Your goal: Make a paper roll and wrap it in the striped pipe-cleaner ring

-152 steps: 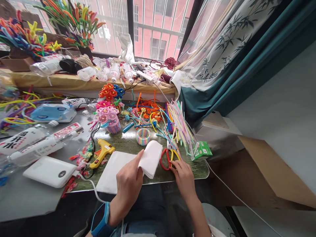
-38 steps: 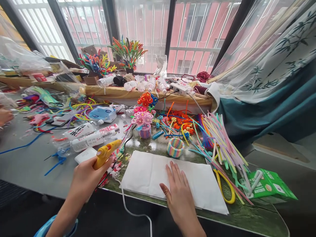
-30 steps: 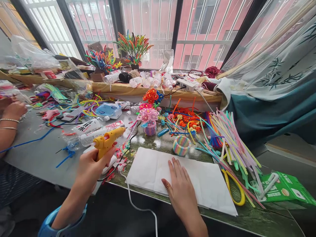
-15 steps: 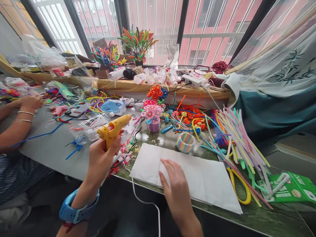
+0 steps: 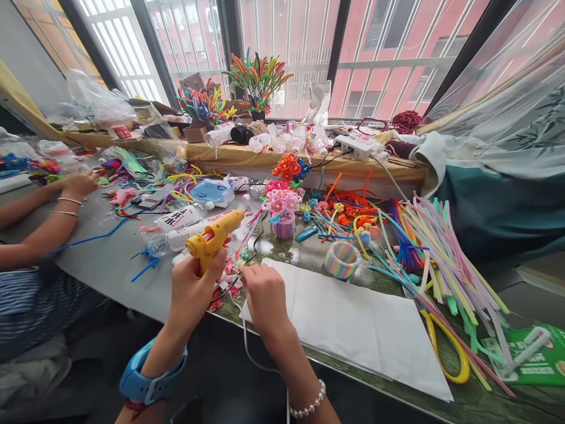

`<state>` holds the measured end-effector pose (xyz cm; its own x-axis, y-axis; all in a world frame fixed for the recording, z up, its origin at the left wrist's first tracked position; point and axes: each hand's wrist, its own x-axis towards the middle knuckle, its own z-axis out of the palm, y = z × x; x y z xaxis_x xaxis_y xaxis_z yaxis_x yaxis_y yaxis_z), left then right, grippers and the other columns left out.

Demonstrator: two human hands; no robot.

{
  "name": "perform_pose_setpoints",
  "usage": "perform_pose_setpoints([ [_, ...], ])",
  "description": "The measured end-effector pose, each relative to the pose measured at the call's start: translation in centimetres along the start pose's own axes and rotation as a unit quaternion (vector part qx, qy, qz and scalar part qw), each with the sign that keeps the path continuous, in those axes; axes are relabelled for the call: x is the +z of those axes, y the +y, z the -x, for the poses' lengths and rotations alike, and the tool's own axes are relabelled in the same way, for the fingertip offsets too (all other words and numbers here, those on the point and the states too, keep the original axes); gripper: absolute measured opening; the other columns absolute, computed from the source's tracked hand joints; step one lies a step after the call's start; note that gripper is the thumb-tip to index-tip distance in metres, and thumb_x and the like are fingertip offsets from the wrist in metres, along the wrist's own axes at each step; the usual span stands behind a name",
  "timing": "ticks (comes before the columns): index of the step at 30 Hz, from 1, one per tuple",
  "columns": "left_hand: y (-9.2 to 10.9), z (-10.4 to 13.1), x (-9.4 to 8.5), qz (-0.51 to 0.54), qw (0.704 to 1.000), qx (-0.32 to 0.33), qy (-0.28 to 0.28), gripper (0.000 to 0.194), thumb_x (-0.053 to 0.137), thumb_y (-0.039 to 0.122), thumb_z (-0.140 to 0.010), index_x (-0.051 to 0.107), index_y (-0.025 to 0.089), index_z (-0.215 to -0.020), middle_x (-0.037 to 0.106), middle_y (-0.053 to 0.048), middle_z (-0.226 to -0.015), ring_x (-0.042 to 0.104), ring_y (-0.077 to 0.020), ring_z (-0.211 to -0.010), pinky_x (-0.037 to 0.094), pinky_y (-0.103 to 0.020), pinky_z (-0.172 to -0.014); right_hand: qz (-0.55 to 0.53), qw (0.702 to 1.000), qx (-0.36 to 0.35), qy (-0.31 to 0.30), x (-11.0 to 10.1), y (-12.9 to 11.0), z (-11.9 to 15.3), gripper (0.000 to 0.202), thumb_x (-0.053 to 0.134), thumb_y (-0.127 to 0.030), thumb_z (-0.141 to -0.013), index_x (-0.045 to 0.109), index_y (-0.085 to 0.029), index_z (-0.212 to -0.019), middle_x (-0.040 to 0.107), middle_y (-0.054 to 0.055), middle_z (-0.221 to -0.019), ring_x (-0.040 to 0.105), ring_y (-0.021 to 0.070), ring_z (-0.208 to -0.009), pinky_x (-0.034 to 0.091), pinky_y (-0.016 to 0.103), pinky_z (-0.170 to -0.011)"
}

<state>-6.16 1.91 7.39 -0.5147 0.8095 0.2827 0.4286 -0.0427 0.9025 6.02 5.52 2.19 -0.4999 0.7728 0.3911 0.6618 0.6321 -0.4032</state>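
My left hand (image 5: 194, 288), with a blue watch on its wrist, is closed around a yellow hot glue gun (image 5: 214, 237) held above the table, nozzle pointing up and to the right. Close beside it, my right hand (image 5: 266, 294) wears a beaded bracelet. Its fingers are bent together over pink scraps (image 5: 232, 277) and a dark cord, by the left end of a folded white paper sheet (image 5: 348, 312); whatever the fingertips hold is hidden. Behind the sheet stands a pastel striped ring-shaped piece (image 5: 342, 261). A pot of pink pipe-cleaner flowers (image 5: 282, 218) sits farther back.
Pipe cleaners (image 5: 445, 253) lie heaped at the right, near yellow-handled scissors (image 5: 454, 362) and a green packet (image 5: 534, 356). Plastic bottles (image 5: 180, 218) and a blue wipes pack (image 5: 212, 192) are on the left. Another person's hands (image 5: 79, 187) work at far left. A white cable (image 5: 251, 347) hangs off the front edge.
My right hand has left the white paper, moving left to the scraps beside the glue gun, its spread fingers now drawn together. The view has shifted slightly; my left hand still holds the glue gun.
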Motion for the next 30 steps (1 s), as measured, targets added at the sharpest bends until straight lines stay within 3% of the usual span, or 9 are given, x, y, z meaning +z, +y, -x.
perform_pose_setpoints([
  [5,-0.4,-0.1,0.0,-0.047,0.998,-0.003,0.029,0.038,0.062,0.050,-0.079,0.051,0.021,-0.056,0.046,0.002,-0.051,0.043,-0.0117,-0.049,0.035,-0.027,-0.048,-0.028,0.999,0.012,-0.010,-0.7,0.3,0.3,0.019,0.055,-0.017,-0.096,0.072,-0.022,-0.090,0.071,0.001,-0.080,0.064,0.0160,-0.077,0.042,0.026,-0.066],
  [10,-0.5,-0.1,-0.1,-0.063,0.997,0.008,0.038,0.038,0.063,0.049,-0.077,0.053,0.019,-0.056,0.049,0.002,-0.050,0.045,-0.0115,-0.049,0.036,-0.027,-0.049,-0.069,0.996,0.060,-0.006,-0.5,0.4,0.7,0.020,0.056,-0.015,-0.095,0.071,-0.025,-0.102,0.074,0.001,-0.091,0.068,0.0159,-0.084,0.045,0.024,-0.069],
  [16,0.3,0.2,-0.6,-0.067,0.997,0.026,0.043,0.040,0.058,0.050,-0.081,0.051,0.020,-0.056,0.048,0.003,-0.050,0.044,-0.0107,-0.048,0.037,-0.027,-0.049,-0.140,0.986,0.090,-0.025,-1.2,0.4,3.0,0.015,0.058,-0.017,-0.093,0.071,-0.023,-0.099,0.074,0.000,-0.090,0.069,0.0164,-0.083,0.050,0.025,-0.075],
  [21,1.5,0.5,-0.9,-0.148,0.986,0.038,-0.060,0.045,0.054,0.056,-0.078,0.051,0.022,-0.049,0.053,0.001,-0.042,0.048,-0.0121,-0.040,0.039,-0.026,-0.046,-0.158,0.983,0.083,-0.043,-3.5,1.9,7.3,0.016,0.060,-0.022,-0.092,0.070,-0.025,-0.104,0.073,0.002,-0.104,0.068,0.0200,-0.098,0.052,0.031,-0.088],
  [25,1.7,0.6,-0.5,-0.196,0.964,0.093,-0.152,0.043,0.055,0.061,-0.070,0.050,0.025,-0.047,0.048,0.002,-0.036,0.041,-0.0123,-0.035,0.031,-0.027,-0.039,-0.016,0.993,0.112,0.016,-4.3,5.2,11.3,0.034,0.045,-0.020,-0.097,0.064,-0.018,-0.125,0.063,0.009,-0.135,0.054,0.0246,-0.130,0.044,0.039,-0.108],
  [30,2.2,1.3,0.9,-0.187,0.940,0.098,-0.267,0.042,0.052,0.059,-0.074,0.049,0.026,-0.048,0.048,0.001,-0.040,0.043,-0.0144,-0.036,0.031,-0.028,-0.038,0.133,0.980,0.147,-0.002,-3.7,8.5,13.3,0.052,0.031,-0.016,-0.098,0.044,-0.017,-0.148,0.038,0.006,-0.158,0.036,0.0238,-0.146,0.034,0.046,-0.117],
])
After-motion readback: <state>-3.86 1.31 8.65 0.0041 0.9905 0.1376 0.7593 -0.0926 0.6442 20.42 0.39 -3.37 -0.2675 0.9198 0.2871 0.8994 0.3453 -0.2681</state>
